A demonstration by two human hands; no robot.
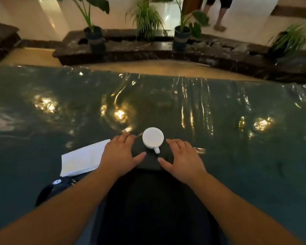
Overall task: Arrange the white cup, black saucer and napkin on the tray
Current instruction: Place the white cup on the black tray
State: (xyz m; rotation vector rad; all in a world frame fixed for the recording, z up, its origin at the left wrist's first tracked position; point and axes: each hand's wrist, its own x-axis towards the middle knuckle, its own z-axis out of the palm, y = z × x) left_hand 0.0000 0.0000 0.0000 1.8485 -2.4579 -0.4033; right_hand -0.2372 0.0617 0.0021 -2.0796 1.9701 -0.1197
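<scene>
White cup sits upside down, base up, handle pointing back toward me. It stands on a dark flat piece; I cannot tell whether that is the black saucer or the tray, since its edges blend into the dim surface. A thin glint of rim shows either side of it, near the fingertips.

My left hand lies flat on the left part of that dark piece, fingers spread and loose, thumb reaching in toward the cup handle but not touching it. My right hand mirrors it on the right, palm down, fingers apart, thumb resting on the dark piece just below the handle. Neither hand grips anything.

Napkin, white and folded, lies to the left, its near corner tucked under my left wrist, clear of the dark piece.

All of this rests on a table covered in glossy teal sheeting with wrinkles and lamp reflections. Dark clothing fills the space between my forearms. Beyond the table, a dark stone ledge carries potted plants; someone's legs show at the top right.
</scene>
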